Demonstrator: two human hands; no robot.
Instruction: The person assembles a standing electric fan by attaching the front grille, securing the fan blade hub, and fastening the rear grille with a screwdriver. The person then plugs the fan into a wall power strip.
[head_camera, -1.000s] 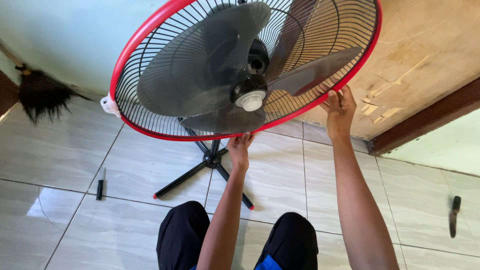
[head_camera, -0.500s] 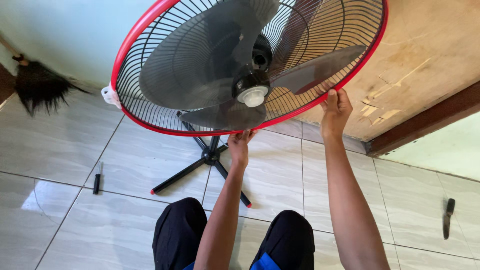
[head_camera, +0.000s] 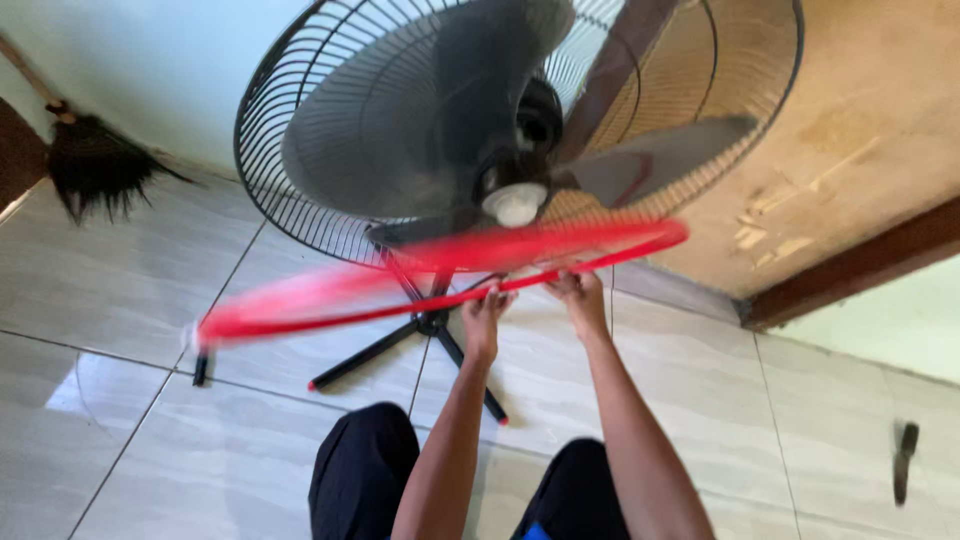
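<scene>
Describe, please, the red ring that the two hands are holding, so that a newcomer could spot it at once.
Start at the big standing fan with its black wire guard and grey blades. Just below its hub, the left hand and right hand grip the red ring, a thin hoop seen nearly edge-on and blurred. It is the only bright red band here; the black stand legs carry only small red tips.

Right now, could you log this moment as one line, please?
left hand: on red ring | right hand: on ring | ring: off fan grille
</scene>
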